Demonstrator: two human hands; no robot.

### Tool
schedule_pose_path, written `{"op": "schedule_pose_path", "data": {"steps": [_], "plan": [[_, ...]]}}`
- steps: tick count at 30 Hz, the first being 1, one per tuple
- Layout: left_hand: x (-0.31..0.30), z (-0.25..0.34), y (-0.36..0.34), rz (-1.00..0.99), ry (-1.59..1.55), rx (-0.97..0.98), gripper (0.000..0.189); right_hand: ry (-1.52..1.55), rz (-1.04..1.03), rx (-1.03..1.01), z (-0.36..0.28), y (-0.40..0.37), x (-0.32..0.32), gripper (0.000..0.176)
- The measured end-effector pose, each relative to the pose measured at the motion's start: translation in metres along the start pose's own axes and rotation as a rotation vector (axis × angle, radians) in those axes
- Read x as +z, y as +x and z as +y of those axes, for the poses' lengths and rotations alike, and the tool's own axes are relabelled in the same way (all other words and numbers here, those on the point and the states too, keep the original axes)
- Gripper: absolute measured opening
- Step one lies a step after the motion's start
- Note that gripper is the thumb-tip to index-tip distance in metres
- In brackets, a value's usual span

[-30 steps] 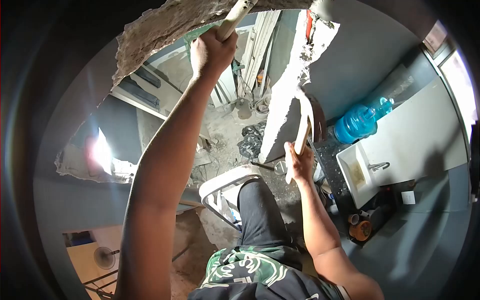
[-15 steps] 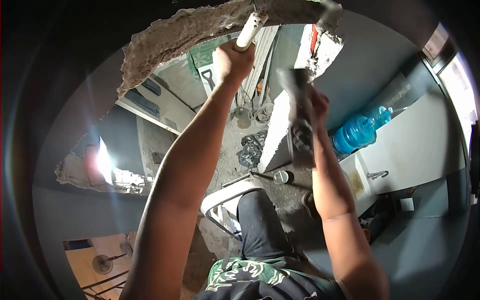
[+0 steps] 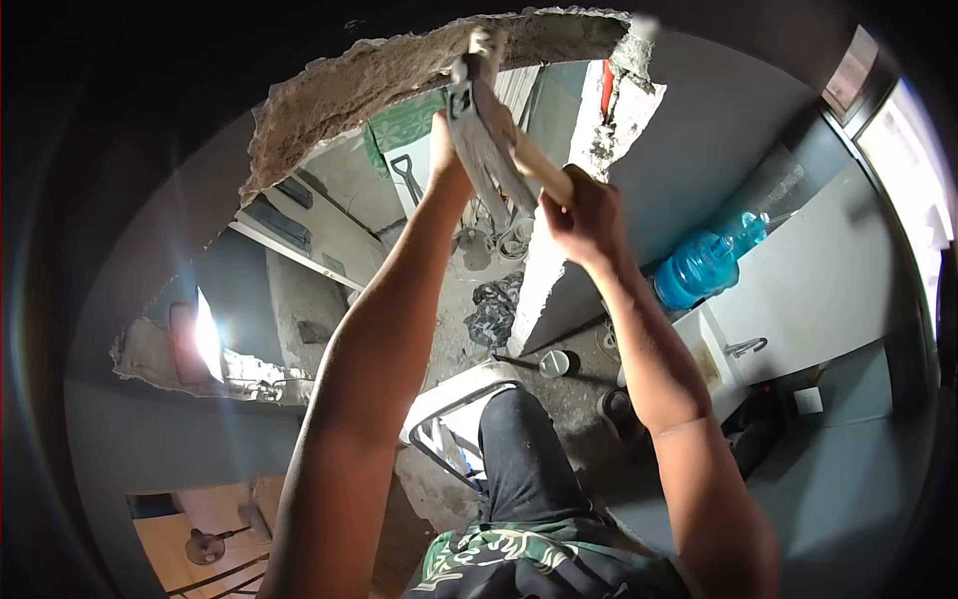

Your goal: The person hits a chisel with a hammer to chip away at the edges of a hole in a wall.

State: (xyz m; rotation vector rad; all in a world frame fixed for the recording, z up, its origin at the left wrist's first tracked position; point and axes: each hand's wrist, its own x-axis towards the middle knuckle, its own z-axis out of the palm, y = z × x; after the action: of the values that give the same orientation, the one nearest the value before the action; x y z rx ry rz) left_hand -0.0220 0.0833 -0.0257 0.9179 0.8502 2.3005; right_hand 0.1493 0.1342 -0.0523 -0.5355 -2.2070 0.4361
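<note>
Overhead, the broken masonry edge point(image 3: 349, 95) of a wall opening curves across the view. My left hand point(image 3: 446, 155) is raised to it, wrapped round a pale-handled chisel point(image 3: 487, 42) whose upper end meets the rough edge. My right hand point(image 3: 587, 215) grips the light wooden handle of a hammer point(image 3: 541, 172). Its grey head, slightly blurred, lies across the chisel in this view and covers most of my left fingers. Right of the hammer, a jagged white wall end point(image 3: 629, 120) shows a red strip in it.
Below me stands a white stepladder point(image 3: 464, 391), near my leg. Blue water bottles point(image 3: 694, 270) rest on the counter at right, by a sink point(image 3: 711, 351). A small bucket point(image 3: 559, 363) and a black plastic bag point(image 3: 494, 311) lie on the floor. A bright lamp point(image 3: 208, 334) shines at left.
The hammer has swung up and left from beside my right forearm to the chisel. My right hand has moved left with it; my left hand keeps its hold, shifted slightly left in view.
</note>
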Motion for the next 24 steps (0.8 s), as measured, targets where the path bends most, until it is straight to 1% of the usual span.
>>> {"op": "schedule_pose_path", "data": {"steps": [1, 2, 3, 5, 6, 7, 9, 10, 11, 12, 13, 15, 16, 17, 19, 21, 22, 23, 24], "plan": [[0.008, 0.012, -0.016, -0.022, 0.165, -0.150, 0.018, 0.042, 0.001, -0.027, -0.006, -0.009, -0.002, 0.014], [-0.006, 0.017, -0.010, -0.133, 0.335, -0.432, 0.026, 0.111, 0.015, -0.081, -0.012, -0.018, -0.004, 0.011], [0.008, 0.019, -0.016, -0.110, 0.465, -0.551, 0.026, 0.183, 0.026, -0.137, -0.019, -0.028, -0.005, 0.008], [0.011, 0.008, -0.030, -0.143, 0.802, -0.615, 0.035, 0.317, -0.036, -0.149, -0.032, -0.051, -0.009, 0.008], [0.006, -0.001, -0.037, -0.085, 0.983, -0.453, 0.032, 0.339, -0.020, -0.150, -0.040, -0.064, -0.011, 0.009], [0.001, -0.004, -0.045, -0.091, 0.988, -0.456, 0.032, 0.337, -0.006, -0.142, -0.040, -0.076, -0.009, 0.009], [-0.014, -0.005, -0.055, 0.000, 1.085, -0.101, 0.031, 0.313, -0.099, -0.088, -0.033, -0.103, -0.012, 0.014], [-0.015, -0.001, -0.057, 0.094, 1.141, 0.020, 0.028, 0.315, -0.096, -0.083, -0.025, -0.118, -0.007, 0.014], [-0.019, 0.006, -0.062, 0.147, 1.257, 0.109, 0.029, 0.351, -0.098, -0.010, -0.015, -0.133, 0.000, 0.014], [-0.015, 0.020, -0.060, 0.137, 1.284, 0.127, 0.030, 0.387, -0.100, 0.061, -0.009, -0.140, 0.004, 0.014], [-0.013, 0.032, -0.059, 0.130, 1.312, 0.143, 0.031, 0.391, -0.098, 0.062, -0.006, -0.143, 0.002, 0.014], [-0.007, 0.044, -0.053, 0.165, 1.343, 0.183, 0.033, 0.364, -0.013, 0.016, -0.004, -0.148, -0.002, 0.015], [-0.007, 0.049, -0.048, 0.176, 1.355, 0.170, 0.033, 0.338, -0.012, 0.056, -0.005, -0.148, -0.005, 0.014], [-0.006, 0.051, -0.044, 0.195, 1.351, 0.161, 0.034, 0.341, -0.009, 0.054, -0.007, -0.148, -0.007, 0.014], [-0.007, 0.055, -0.039, 0.197, 1.375, 0.192, 0.035, 0.393, -0.027, 0.116, -0.008, -0.148, -0.011, 0.013], [-0.005, 0.055, -0.036, 0.195, 1.372, 0.220, 0.036, 0.395, -0.003, 0.104, -0.012, -0.147, -0.011, 0.011], [-0.005, 0.056, -0.036, 0.196, 1.369, 0.247, 0.040, 0.471, -0.006, 0.121, -0.013, -0.146, -0.011, 0.012], [-0.004, 0.057, -0.036, 0.201, 1.370, 0.249, 0.040, 0.548, -0.011, 0.136, -0.014, -0.145, -0.011, 0.012], [-0.004, 0.058, -0.035, 0.201, 1.369, 0.152, 0.037, 0.554, 0.039, 0.085, -0.019, -0.138, -0.012, 0.012]]}}
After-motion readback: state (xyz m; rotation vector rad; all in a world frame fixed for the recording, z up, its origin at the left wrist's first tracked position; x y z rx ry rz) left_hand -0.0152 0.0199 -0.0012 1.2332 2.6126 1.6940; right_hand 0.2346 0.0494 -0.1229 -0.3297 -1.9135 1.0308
